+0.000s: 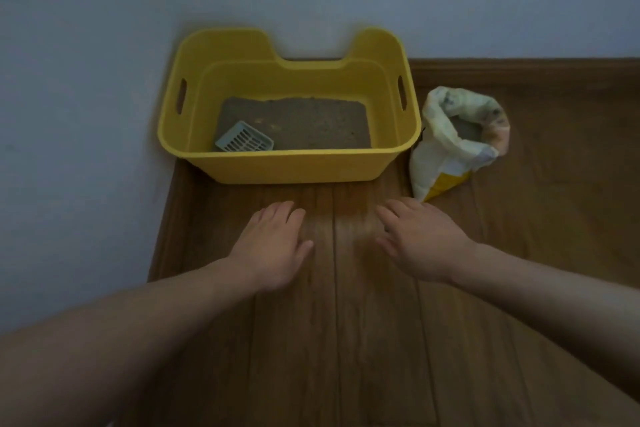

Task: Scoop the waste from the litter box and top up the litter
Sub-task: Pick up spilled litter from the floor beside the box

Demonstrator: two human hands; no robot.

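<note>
Wooden floorboards (346,322) run up to a pale wall (86,45), and the yellow litter box (291,166) sits at the far end of them, pushed into the corner where the wall on the left meets the one behind. That spot keeps it out of the way, with its notched far rim against the wall and its long near side facing the person.

Inside, a flat bed of grey-brown litter (304,121) covers the bottom, thin enough that the tall walls stand well above it, which fits the call for a top-up. A few small darker and lighter specks show on the surface; whether they are waste is too blurred to tell. The pale slotted scoop (244,141) lies on the litter in the near left corner, its handle hidden behind the near wall, so it is ready to be lifted straight out.

Just right of the box stands the litter bag (457,142), its mouth rolled down and open so grey litter shows inside. It leans slightly, near enough to be picked up and poured without moving the box.

Both hands are in front of the box, palms down over the bare floor, empty. The left hand (273,246) has its fingers loosely extended, grasping nothing; the right hand (422,243) is likewise spread and slack, its fingertips near the foot of the bag. By my reading nothing has begun yet: the scoop is untouched, and the likely first step is a reach over the near wall to take it.
</note>
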